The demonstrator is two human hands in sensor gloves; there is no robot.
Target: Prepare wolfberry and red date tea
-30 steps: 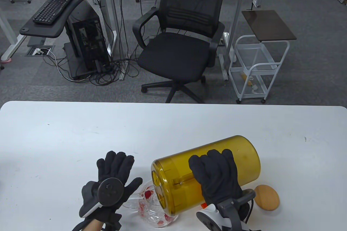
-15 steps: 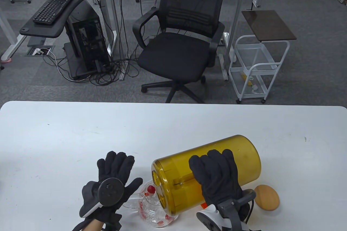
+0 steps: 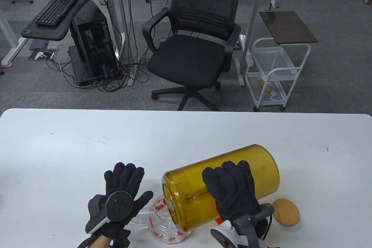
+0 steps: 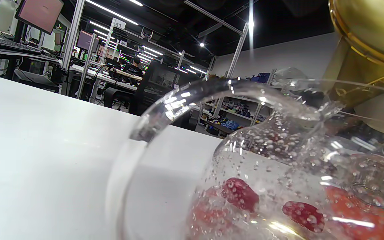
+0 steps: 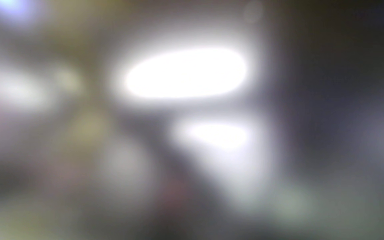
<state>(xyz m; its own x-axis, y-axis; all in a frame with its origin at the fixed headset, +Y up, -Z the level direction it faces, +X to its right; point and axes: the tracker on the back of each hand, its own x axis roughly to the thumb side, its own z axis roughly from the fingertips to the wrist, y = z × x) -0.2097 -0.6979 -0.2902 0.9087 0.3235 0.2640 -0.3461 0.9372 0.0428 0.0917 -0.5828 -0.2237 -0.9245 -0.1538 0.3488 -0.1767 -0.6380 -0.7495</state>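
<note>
A clear glass teapot [image 3: 162, 227] with red dates and wolfberries in water stands at the table's front edge. My right hand [image 3: 229, 184] grips a large amber pitcher [image 3: 261, 172], tilted on its side with its mouth over the teapot. My left hand [image 3: 128, 185] lies flat with its fingers spread, just left of the teapot, its thumb above the glass handle. The left wrist view shows the teapot [image 4: 278, 173] close up, bubbly water, red fruit [image 4: 240, 193] and the pitcher's rim [image 4: 368, 43] above. The right wrist view is a blur.
A round wooden lid [image 3: 286, 211] lies on the white table [image 3: 87, 143] to the right of my right wrist. A black office chair [image 3: 191, 56] and a white cart [image 3: 276, 73] stand beyond the table's far edge.
The red fruit in the teapot has shifted about under the pitcher's mouth. Both hands and the pitcher stay almost where they were.
</note>
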